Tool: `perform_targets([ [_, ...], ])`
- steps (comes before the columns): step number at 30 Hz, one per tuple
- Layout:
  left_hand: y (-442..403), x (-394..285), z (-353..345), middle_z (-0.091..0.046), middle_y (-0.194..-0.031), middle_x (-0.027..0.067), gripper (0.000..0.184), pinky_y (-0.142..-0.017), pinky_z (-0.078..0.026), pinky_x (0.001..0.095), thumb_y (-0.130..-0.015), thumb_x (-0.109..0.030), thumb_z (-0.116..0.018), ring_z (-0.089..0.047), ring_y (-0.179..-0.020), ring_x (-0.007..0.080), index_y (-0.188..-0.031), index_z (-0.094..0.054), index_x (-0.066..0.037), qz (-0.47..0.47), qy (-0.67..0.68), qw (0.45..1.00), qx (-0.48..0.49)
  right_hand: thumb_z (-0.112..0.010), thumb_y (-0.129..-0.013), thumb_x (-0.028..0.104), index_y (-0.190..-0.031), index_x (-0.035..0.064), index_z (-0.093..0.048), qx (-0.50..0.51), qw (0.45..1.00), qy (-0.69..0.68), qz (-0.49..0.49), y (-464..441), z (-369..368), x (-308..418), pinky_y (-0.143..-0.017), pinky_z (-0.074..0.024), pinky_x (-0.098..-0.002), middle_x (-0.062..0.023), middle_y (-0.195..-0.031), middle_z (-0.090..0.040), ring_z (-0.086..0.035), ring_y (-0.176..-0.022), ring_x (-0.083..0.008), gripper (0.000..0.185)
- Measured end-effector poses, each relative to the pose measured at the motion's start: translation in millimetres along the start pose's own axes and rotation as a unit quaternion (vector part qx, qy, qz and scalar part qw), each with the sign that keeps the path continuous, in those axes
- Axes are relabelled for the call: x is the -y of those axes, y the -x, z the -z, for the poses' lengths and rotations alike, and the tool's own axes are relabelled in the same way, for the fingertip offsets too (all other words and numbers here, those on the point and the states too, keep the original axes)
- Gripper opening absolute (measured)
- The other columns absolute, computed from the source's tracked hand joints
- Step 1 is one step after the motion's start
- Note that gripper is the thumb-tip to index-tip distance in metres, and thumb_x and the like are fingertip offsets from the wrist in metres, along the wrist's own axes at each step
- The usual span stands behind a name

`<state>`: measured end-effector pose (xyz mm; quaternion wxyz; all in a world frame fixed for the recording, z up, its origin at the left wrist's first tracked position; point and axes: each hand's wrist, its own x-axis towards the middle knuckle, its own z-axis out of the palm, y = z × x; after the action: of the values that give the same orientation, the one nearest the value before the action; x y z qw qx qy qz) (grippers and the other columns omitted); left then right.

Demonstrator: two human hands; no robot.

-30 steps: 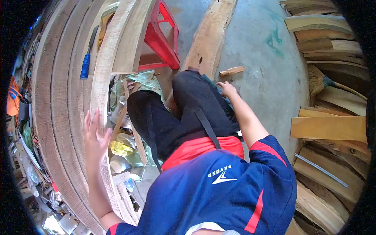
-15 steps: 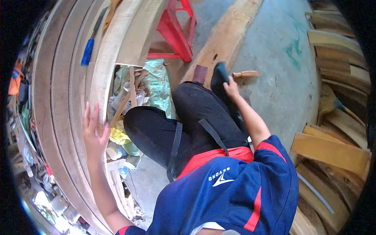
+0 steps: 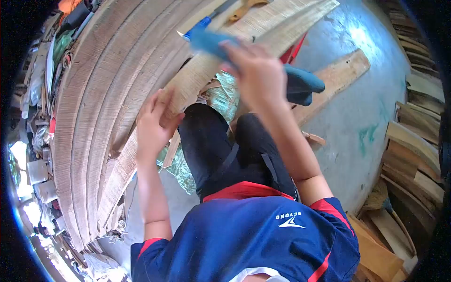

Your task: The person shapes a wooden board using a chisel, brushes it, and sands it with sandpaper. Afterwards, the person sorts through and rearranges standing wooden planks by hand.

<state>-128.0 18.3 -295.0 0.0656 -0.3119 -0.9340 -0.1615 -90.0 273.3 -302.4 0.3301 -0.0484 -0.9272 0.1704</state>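
My left hand (image 3: pixel 155 124) lies on the near face and edge of a long pale plank (image 3: pixel 197 70), fingers and thumb apart. Over the same plank, further away, my right hand (image 3: pixel 258 73) is closed on a flat teal-blue piece (image 3: pixel 209 44). Motion blurs that piece, so its kind is unclear, and I cannot tell whether it touches the wood. Just beyond it lies a blue-handled tool (image 3: pixel 201 27) with a dark blade. My foot in a dark teal covering (image 3: pixel 303 84) shows beyond my right wrist.
Several long boards (image 3: pixel 98 94) stand side by side at my left. A pale plank (image 3: pixel 347 70) lies on the concrete floor (image 3: pixel 347 155), near a red stool (image 3: pixel 297 49). Green plastic sheeting (image 3: pixel 181 174) lies below the work. Stacked wood pieces (image 3: pixel 413 155) line the right side.
My right hand has risen from beside my foot to over the pale plank, with the teal-blue piece in it. My left hand stays on the plank. The view has turned.
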Motion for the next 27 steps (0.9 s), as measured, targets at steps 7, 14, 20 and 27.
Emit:
perform_targets([
  [7,4,-1,-3,-0.053,-0.125,0.0123,0.065,-0.092,-0.043,0.0418,-0.069,-0.034,-0.076,-0.054,-0.111,0.0315,-0.13,-0.053,-0.03,0.027,0.037,0.999,-0.01,-0.057,-0.087,0.035,-0.105,0.0243,-0.067,0.068,0.985,-0.038,0.151,-2,-39,7,-0.075,-0.0425,-0.0328,0.0093,-0.115,-0.064,-0.052,-0.102,-0.017,0.023],
  [14,5,-3,0,-0.054,-0.124,0.0117,0.061,-0.092,-0.043,0.0405,-0.068,-0.03,-0.077,-0.055,-0.108,0.0307,-0.126,-0.057,-0.025,0.032,0.058,0.998,-0.005,-0.063,-0.079,0.014,-0.095,0.0171,-0.069,0.006,0.995,0.009,0.103,-40,-30,-87,-0.072,-0.0531,-0.0348,-0.0001,-0.103,-0.068,-0.064,-0.079,-0.0246,0.018],
  [20,4,-4,1,-0.054,-0.124,0.0112,0.06,-0.092,-0.042,0.0407,-0.068,-0.03,-0.077,-0.055,-0.108,0.0303,-0.125,-0.058,-0.024,0.033,0.069,0.997,-0.008,-0.056,-0.087,0.027,-0.095,0.021,-0.069,-0.186,0.943,0.232,-0.147,-29,22,-228,-0.066,-0.05,-0.0411,-0.0089,-0.077,-0.067,-0.063,-0.074,-0.0317,0.017],
  [27,5,-5,1,-0.053,-0.126,0.0113,0.06,-0.093,-0.042,0.0405,-0.069,-0.03,-0.077,-0.054,-0.11,0.0302,-0.126,-0.058,-0.024,0.03,0.054,0.998,-0.005,-0.055,-0.089,0.021,-0.096,0.0142,-0.069,-0.174,0.923,0.16,-0.303,113,-4,-263,-0.063,-0.0484,-0.0437,-0.0151,-0.085,-0.067,-0.063,-0.075,-0.0358,0.018],
])
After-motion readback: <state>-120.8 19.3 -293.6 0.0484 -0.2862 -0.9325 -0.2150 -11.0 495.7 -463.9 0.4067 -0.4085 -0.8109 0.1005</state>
